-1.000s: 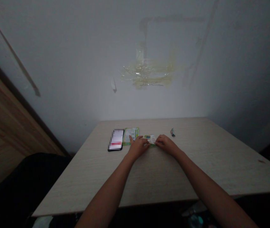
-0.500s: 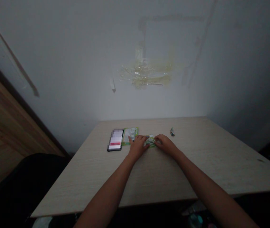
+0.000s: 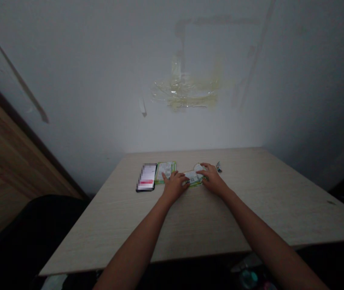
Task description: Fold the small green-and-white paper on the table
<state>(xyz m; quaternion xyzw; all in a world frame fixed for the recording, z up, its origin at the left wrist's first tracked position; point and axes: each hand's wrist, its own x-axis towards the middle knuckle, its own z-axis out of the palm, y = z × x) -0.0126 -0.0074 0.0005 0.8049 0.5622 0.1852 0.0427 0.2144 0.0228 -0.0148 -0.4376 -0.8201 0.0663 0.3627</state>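
Both hands are at a small green-and-white printed packet [image 3: 193, 177] lying on the table. My left hand [image 3: 173, 187] has its thumb and fingertips closed on the packet's left end. At the right end, my right hand [image 3: 216, 181] grips it with thumb and fingers set apart along the edge. The packet's printed face shows between the hands, while both ends are partly hidden under fingers. Just beyond my left hand lies another green-and-white packet [image 3: 162, 169], flat, its lower right part covered by my fingers.
A phone [image 3: 148, 177] with a lit screen lies left of the flat packet. A small crumpled scrap [image 3: 218, 167] sits beyond my right hand. The pale wooden table [image 3: 196, 225] meets a wall [image 3: 99, 80] bearing strips of clear tape [image 3: 187, 94].
The packet between my hands has spread out wider and shows more of its printed face. My right hand has shifted slightly right and its fingers have opened from a tighter pinch.
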